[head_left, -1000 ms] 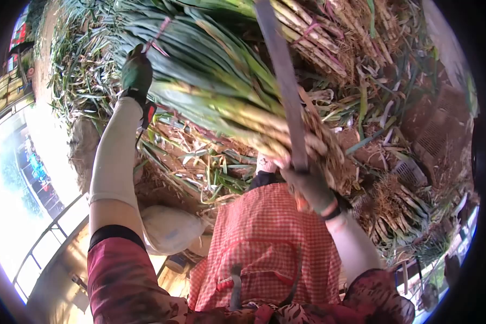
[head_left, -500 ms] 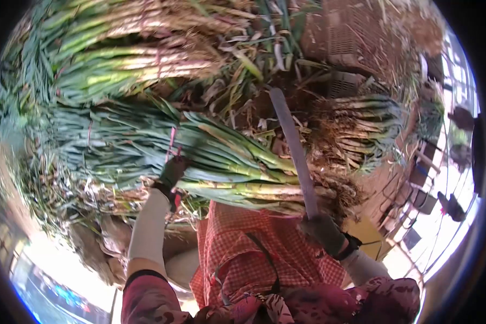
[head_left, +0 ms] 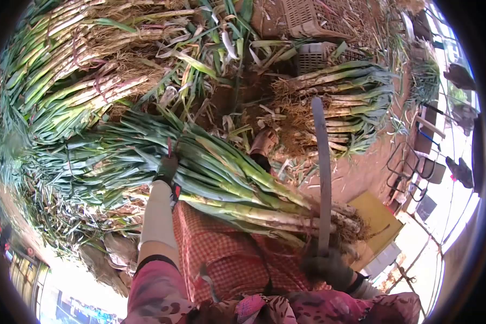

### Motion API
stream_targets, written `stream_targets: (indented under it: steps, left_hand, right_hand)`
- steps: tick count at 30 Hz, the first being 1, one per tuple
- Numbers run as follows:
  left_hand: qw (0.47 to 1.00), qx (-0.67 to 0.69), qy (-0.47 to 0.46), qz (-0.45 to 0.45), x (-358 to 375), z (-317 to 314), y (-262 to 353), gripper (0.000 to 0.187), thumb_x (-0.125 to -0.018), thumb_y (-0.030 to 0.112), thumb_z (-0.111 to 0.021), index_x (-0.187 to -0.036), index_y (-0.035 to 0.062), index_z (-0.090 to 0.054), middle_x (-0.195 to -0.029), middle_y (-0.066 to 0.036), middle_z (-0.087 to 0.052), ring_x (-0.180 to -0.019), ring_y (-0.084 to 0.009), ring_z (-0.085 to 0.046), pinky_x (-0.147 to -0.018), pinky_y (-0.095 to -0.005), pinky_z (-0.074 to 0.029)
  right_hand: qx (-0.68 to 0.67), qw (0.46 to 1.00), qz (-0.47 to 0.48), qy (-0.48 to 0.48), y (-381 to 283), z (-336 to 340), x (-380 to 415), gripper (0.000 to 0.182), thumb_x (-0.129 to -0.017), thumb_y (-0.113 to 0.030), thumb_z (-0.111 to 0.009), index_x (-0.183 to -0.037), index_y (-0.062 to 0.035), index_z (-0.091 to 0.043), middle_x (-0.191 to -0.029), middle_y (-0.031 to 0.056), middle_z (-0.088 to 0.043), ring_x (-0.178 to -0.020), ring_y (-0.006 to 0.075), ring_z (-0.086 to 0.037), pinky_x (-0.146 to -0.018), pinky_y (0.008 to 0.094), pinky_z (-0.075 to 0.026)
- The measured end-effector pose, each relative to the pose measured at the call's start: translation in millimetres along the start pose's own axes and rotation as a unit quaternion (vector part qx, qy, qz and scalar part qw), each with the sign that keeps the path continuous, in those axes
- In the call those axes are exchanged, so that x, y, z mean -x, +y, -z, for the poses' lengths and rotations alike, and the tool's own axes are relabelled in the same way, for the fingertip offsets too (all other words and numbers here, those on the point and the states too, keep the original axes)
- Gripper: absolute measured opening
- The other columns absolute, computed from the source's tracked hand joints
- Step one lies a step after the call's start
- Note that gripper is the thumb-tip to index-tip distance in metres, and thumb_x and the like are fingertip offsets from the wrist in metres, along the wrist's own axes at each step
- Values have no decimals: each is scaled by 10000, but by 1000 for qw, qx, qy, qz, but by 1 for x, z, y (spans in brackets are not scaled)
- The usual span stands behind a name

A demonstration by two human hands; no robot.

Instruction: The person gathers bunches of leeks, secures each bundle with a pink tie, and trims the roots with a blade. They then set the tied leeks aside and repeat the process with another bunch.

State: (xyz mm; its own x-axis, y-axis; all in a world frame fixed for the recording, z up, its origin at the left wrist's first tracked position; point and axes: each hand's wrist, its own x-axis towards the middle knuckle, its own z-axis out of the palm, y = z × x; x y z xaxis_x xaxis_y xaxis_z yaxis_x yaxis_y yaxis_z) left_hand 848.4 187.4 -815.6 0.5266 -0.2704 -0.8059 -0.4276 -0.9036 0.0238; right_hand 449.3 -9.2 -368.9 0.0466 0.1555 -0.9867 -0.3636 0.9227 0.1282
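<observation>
A big bundle of long green onions [head_left: 237, 186] lies across my lap, leaves to the left and roots to the right. A tie circles its leafy part. My left hand [head_left: 167, 170], in a dark glove, is closed on the bundle by the tie. My right hand [head_left: 326, 265], also gloved, grips a long narrow knife [head_left: 321, 156] at its lower end. The blade points up and away, overlapping the root ends in this view. Beneath the bundle is a red checked apron [head_left: 227, 259].
More tied green onions [head_left: 65, 70] are heaped at the upper left. Another pile of green onions [head_left: 345, 110] lies at the right, roots inward. A plastic crate [head_left: 302, 19] stands at the back. A yellow board [head_left: 375, 227] sits beside the root ends, and a shoe [head_left: 264, 141] shows beyond the bundle.
The knife has swung from leaning left to nearly upright, and my right hand is lower. The bundle's root end has tilted down toward me. The whole view has shifted.
</observation>
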Motion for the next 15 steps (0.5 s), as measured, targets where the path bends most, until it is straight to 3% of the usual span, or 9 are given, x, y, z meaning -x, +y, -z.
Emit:
stream_targets:
  steps: [2,5,6,7,9,11,15]
  left_hand:
    - [998,17,-31,-49,14,5,1,415,-880,375,-438,-1002,21,-615,-764,-242,-616,-800,-440,-608,-693,-479,-483]
    - [995,93,2,-25,65,21,27,465,-878,433,-441,-865,5,-621,-680,-213,-614,-657,-373,-605,-595,-435,-455]
    - [971,208,-46,-105,93,43,38,369,-890,392,-474,-740,66,-559,-548,-35,-489,-488,-170,-463,-463,-339,-366]
    - [960,270,-58,-39,120,64,65,292,-895,331,-512,-696,120,-481,-555,70,-360,-486,-63,-320,-424,-280,-267]
    - [930,359,-78,21,141,84,75,244,-921,312,-539,-784,111,-523,-616,74,-421,-507,-67,-347,-449,-267,-282]
    - [951,307,-26,15,164,108,101,257,-933,322,-536,-823,90,-543,-671,57,-458,-570,-54,-375,-492,-237,-310]
    - [945,316,-11,-81,213,168,208,216,-942,241,-525,-917,32,-574,-768,25,-521,-675,-57,-430,-594,-215,-365]
  right_hand:
    - [-74,995,64,2,10,18,-11,178,-823,-200,-657,-876,-31,-650,-695,42,-618,-571,137,-594,-498,264,-464]
    - [2,999,-2,32,-2,46,-16,167,-817,-202,-657,-837,-36,-648,-681,43,-616,-557,139,-598,-483,264,-470]
    - [-4,999,-8,34,-7,55,-15,169,-817,-202,-655,-841,-35,-647,-681,43,-615,-549,139,-595,-478,263,-467]
    - [-11,999,-16,35,-11,63,-13,171,-817,-202,-653,-845,-34,-647,-681,42,-615,-541,140,-591,-473,263,-464]
    - [-44,998,-19,34,-10,83,-6,186,-812,-212,-670,-853,-32,-645,-689,36,-613,-540,131,-579,-481,263,-465]
    - [-96,995,-7,24,2,112,-4,215,-804,-230,-706,-858,-31,-644,-707,23,-608,-554,113,-560,-507,266,-471]
    - [-177,983,11,40,15,155,3,198,-806,-205,-691,-849,-17,-644,-701,32,-610,-542,117,-564,-488,257,-464]
